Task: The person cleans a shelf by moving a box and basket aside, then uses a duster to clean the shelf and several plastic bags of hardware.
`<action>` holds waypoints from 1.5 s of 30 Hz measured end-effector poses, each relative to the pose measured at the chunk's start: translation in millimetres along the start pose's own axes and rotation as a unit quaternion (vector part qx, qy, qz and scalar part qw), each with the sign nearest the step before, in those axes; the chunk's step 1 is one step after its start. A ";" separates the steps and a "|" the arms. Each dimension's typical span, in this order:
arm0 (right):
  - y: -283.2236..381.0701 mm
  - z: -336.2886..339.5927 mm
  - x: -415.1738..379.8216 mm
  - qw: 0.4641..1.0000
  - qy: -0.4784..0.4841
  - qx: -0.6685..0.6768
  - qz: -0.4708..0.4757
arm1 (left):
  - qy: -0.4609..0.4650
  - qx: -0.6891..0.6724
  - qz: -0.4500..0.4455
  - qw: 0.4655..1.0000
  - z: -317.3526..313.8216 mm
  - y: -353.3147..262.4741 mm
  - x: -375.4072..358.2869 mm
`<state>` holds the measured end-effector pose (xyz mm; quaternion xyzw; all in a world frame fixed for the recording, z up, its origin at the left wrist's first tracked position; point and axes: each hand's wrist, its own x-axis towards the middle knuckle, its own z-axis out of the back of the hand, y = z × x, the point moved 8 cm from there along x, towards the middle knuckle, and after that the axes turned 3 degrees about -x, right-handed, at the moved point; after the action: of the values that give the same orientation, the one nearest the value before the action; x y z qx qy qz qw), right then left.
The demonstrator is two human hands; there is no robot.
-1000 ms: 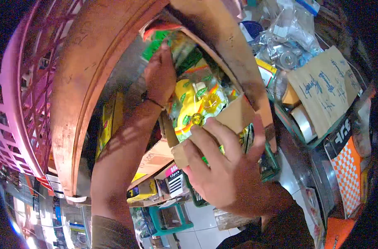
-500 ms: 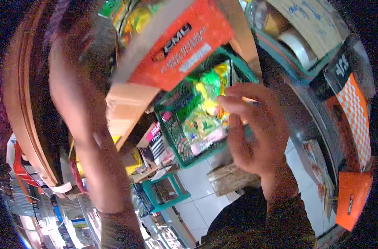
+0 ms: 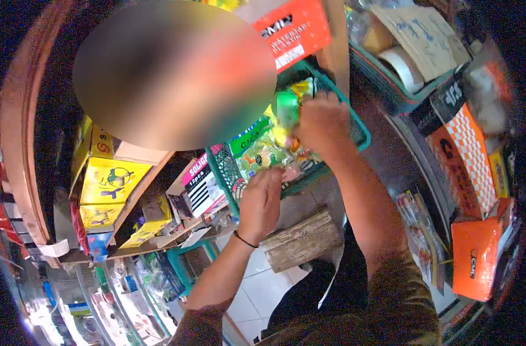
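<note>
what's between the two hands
In the head view, plastic packets in the green basket lie between the left hand and the right hand.

Glare lower left; corners dark, grainy; edges bowed; oval blur upper left.

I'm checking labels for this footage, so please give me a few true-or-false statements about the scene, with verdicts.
1. The right hand is over the green basket. True.
2. The dark band is on the right wrist. False: it is on the left wrist.
3. The wooden block shows below the green basket in the picture. True.
4. The yellow boxes are on the right side of the picture. False: they are on the left side.
5. The box marked CML, low on the right, is blue. False: it is orange.
</note>
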<state>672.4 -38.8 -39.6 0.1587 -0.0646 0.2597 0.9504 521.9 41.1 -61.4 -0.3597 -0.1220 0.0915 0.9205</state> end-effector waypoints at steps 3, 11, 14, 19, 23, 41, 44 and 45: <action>-9.2 2.4 2.1 0.993 0.053 0.102 -0.041 | -0.067 -0.012 -0.017 0.998 18.6 -14.7 -2.6; -35.7 49.6 -21.6 0.864 -0.076 0.453 -0.206 | -0.185 -0.068 0.087 0.977 33.8 -32.1 -28.9; -52.8 6.6 -24.8 0.845 -0.109 0.491 -0.183 | -0.156 -0.184 0.151 0.958 27.4 -34.5 -21.9; -24.6 21.5 -73.8 0.735 0.040 0.638 -0.225 | -0.110 -0.339 0.199 0.913 19.1 -42.3 -23.1; 24.8 67.4 -116.2 0.797 0.128 0.587 -0.062 | -0.152 -0.503 0.177 0.832 25.9 -42.2 -47.1; 448.9 82.7 -107.6 0.445 0.563 0.695 -0.033 | -0.418 -0.760 0.192 0.458 178.5 55.2 -373.2; 454.8 68.3 -121.6 0.379 0.569 0.726 -0.072 | -0.452 -0.770 0.099 0.440 199.1 66.9 -380.9; 432.2 76.6 -142.3 0.429 0.542 0.715 -0.104 | -0.462 -0.765 0.083 0.441 213.9 57.1 -378.8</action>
<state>325.2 220.4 119.1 0.6136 0.6896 0.1443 0.3565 94.0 122.4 -8.4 -0.8305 -0.5196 0.1894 0.0663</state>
